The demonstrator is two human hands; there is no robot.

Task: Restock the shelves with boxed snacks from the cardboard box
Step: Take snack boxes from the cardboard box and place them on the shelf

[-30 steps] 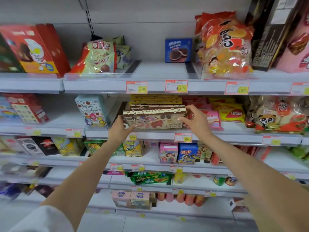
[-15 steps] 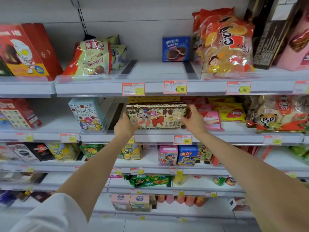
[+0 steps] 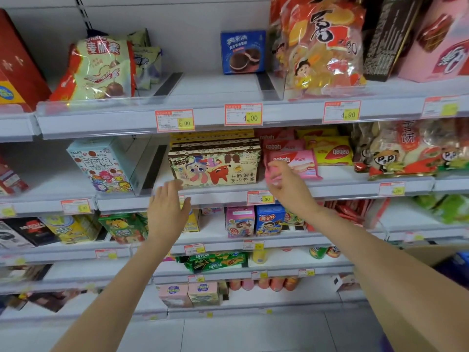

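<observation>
A shop aisle — white shelves [image 3: 228, 115] of packaged snacks (price tags [image 3: 243, 114] along every edge)

I have a single view: the wide-angle camera on the wearer's head. It faces the shelving [image 3: 114, 121] head-on from close range, pitched slightly down. The middle shelf [image 3: 330, 192] crosses the centre of frame. The left forearm [image 3: 121, 288] and right forearm [image 3: 380, 262] enter from the near bottom corners, with floor [image 3: 253, 334] along the bottom edge.
</observation>
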